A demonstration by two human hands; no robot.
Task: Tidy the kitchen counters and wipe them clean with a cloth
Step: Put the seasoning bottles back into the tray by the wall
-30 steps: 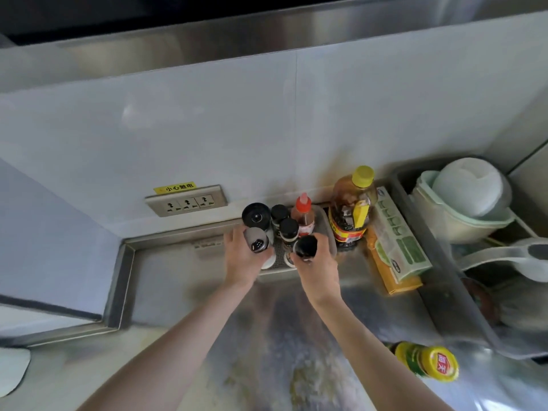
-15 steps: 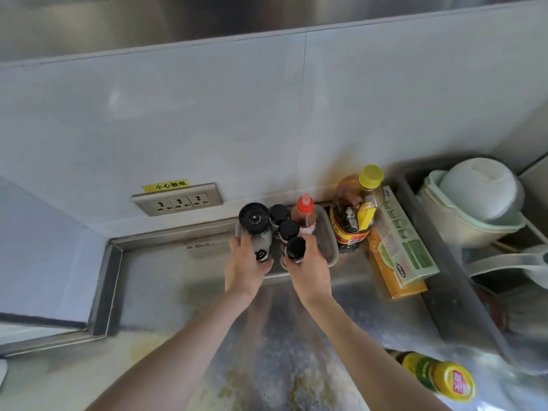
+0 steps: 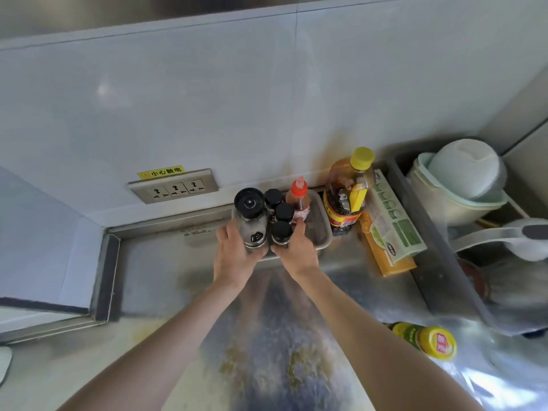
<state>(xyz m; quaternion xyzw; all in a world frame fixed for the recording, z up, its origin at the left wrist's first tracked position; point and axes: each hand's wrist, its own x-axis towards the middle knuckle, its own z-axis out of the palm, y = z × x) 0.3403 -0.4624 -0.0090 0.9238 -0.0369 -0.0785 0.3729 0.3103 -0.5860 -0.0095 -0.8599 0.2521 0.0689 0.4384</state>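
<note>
A yellow warning sticker is sitting on the wall just above the socket strip, reading 小心触电 in black. A red label with white characters is showing on the yellow cap of the bottle lying near the worktop's right edge, too blurred to read. Print on the other bottles and boxes is staying illegible.

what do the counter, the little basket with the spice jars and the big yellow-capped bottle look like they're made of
Counter: looks like stainless steel, dull grey sheen with blurred reflections and yellowish stains. Basket: probably grey plastic, matte, with fine perforated walls; metal mesh cannot be ruled out. Yellow-capped bottle: likely clear plastic, amber liquid showing through, with an opaque cap.
</note>
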